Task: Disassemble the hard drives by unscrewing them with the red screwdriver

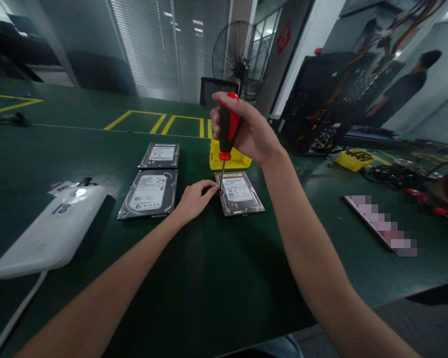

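Note:
Wrapped around the red and black screwdriver (229, 124), my right hand (248, 127) holds it nearly upright. The screwdriver's shaft points down to the left edge of a silver hard drive (241, 194) lying label up on the green table. My left hand (196, 199) is at that same edge, thumb and fingertips pinched together beside the screwdriver tip; anything between them is too small to make out. Left of my left hand lie another hard drive (149, 193) and, just behind it, a further drive (160, 155), both label up.
Behind the drive stands a yellow bin (229, 161). A white device (52, 233) with a cable lies at the left, a pink flat object (377, 221) at the right. A black metal case (321, 99), cables and a person (403, 92) are at the back right.

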{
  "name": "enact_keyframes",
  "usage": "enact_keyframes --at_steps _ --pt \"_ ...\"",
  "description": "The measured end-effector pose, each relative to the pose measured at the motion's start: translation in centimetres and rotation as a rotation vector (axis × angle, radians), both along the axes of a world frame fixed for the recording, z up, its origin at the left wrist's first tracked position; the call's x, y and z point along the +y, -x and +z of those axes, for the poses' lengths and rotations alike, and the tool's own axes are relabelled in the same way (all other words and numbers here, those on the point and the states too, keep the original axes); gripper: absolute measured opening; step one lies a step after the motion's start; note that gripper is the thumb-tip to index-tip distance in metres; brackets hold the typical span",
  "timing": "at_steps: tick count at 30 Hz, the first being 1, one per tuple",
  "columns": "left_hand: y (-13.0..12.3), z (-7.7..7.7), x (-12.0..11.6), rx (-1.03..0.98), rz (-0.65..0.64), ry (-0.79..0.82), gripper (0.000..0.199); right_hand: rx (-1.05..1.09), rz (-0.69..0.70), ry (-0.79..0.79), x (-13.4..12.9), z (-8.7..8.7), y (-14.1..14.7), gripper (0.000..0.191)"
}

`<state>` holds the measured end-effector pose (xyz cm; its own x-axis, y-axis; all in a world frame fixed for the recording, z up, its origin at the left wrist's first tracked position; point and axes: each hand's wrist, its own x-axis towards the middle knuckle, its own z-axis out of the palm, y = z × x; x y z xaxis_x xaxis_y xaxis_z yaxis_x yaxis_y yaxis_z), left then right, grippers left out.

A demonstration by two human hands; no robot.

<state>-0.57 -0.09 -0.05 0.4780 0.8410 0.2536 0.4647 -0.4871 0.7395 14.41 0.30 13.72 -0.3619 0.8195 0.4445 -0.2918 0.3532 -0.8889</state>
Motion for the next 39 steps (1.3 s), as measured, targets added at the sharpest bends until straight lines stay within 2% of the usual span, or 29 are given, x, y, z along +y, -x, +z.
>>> enact_keyframes --at_steps 9,14,18,24,32,39 --pt "0.1 0.5 -0.4 0.008 0.013 0.006 0.027 0.024 -0.125 0.022 0.2 -0.1 0.0 0.037" --pt "0.2 0.5 -0.4 -0.012 0.002 -0.014 0.029 0.053 -0.121 0.045 0.4 0.0 0.1 0.04" --pt "0.2 0.2 -0.3 -0.018 0.004 -0.011 0.028 0.046 -0.109 0.002 0.3 0.0 0.3 0.04" --pt "0.2 0.0 -0.2 -0.029 0.005 -0.026 0.027 0.037 -0.173 -0.032 -0.2 -0.1 0.6 0.035" --pt "0.3 -0.2 0.0 -0.033 -0.003 -0.043 0.028 0.041 -0.053 0.001 0.3 -0.1 1.0 0.044" --pt "0.3 0.2 -0.2 -0.024 -0.005 -0.035 0.028 0.063 -0.092 -0.04 0.1 -0.4 1.1 0.03"
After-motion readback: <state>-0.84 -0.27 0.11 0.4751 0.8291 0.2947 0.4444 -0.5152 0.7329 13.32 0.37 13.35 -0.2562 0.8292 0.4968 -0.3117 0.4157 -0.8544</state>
